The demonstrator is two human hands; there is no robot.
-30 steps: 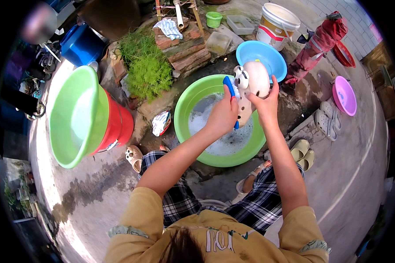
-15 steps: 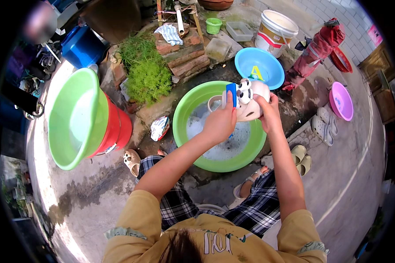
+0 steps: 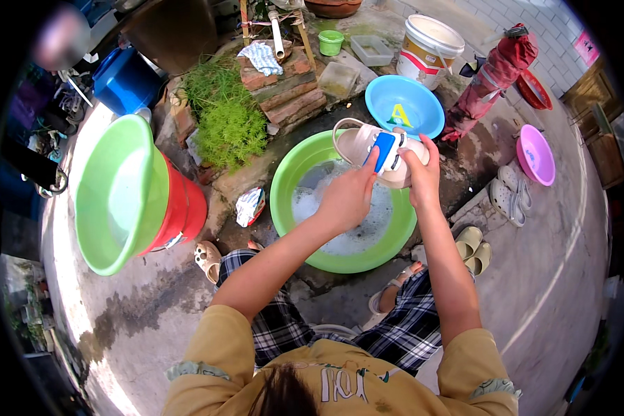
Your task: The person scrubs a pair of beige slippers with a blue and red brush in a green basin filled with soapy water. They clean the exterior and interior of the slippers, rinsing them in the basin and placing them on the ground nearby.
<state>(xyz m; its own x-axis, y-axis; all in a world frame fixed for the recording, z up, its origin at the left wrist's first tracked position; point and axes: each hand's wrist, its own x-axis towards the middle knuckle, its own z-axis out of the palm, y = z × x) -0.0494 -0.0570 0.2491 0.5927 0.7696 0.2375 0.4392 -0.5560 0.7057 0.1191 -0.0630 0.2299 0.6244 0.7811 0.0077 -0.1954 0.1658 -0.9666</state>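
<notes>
The person crouches over a green basin (image 3: 295, 182) of soapy water and scrubs a pale sandal (image 3: 359, 144) held above its far rim. The left hand (image 3: 348, 197) has its fingers curled tight around a blue brush (image 3: 387, 151) and presses it onto the sandal; the right hand (image 3: 421, 173) grips the sandal from the right, fingers wrapped around its edge and thumb on top. The sandal sits past the middle of the basin, close to the blue bowl (image 3: 403, 104) beyond it. Both hands look wet and soapy, so the grip on the sandal is likely slick: a hard stroke of the brush could twist it loose and drop it into the suds or onto the wet ground between basin and bowl. The brush could also skid off the sole and strike the right hand's knuckles. Leaning this far forward, the person may tip the basin's near rim with a knee and spill water toward the pair of shoes (image 3: 507, 195) lying to the right.
</notes>
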